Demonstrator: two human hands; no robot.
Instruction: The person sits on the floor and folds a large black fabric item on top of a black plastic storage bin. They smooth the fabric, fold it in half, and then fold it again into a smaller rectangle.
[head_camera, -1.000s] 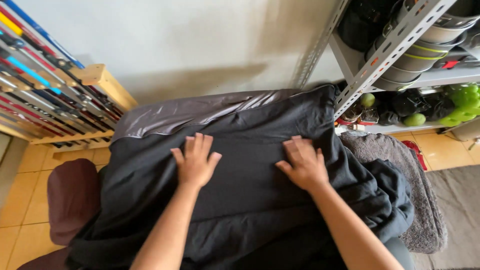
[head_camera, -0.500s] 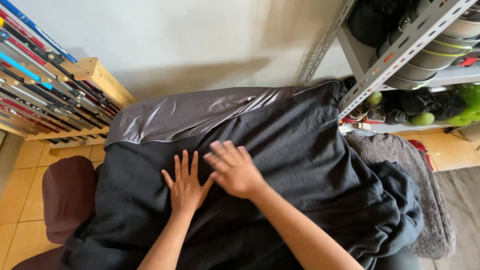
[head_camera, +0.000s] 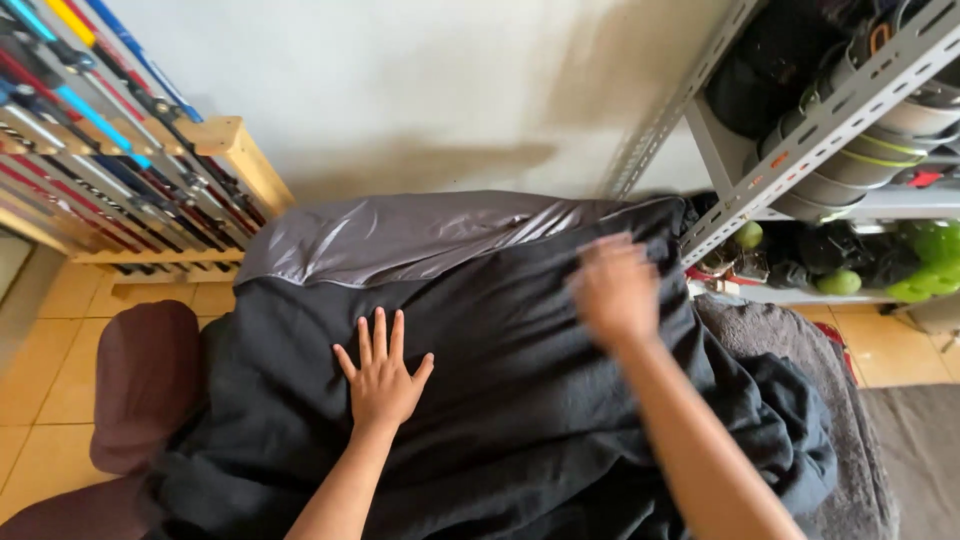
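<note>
A large black cloth is spread over a surface in front of me, with a shiny grey lining showing along its far edge. My left hand lies flat on the cloth with fingers spread, pressing it down. My right hand is blurred with motion over the cloth's far right part, near the edge by the shelf; it holds nothing.
A metal shelf rack with pots and green fruit stands at the right. A wooden rack of coloured poles is at the left. A dark red chair sits at the lower left, a grey rug at the right.
My right hand swept from beside the left hand out to the right across the cloth. The left hand stayed flat in about the same place.
</note>
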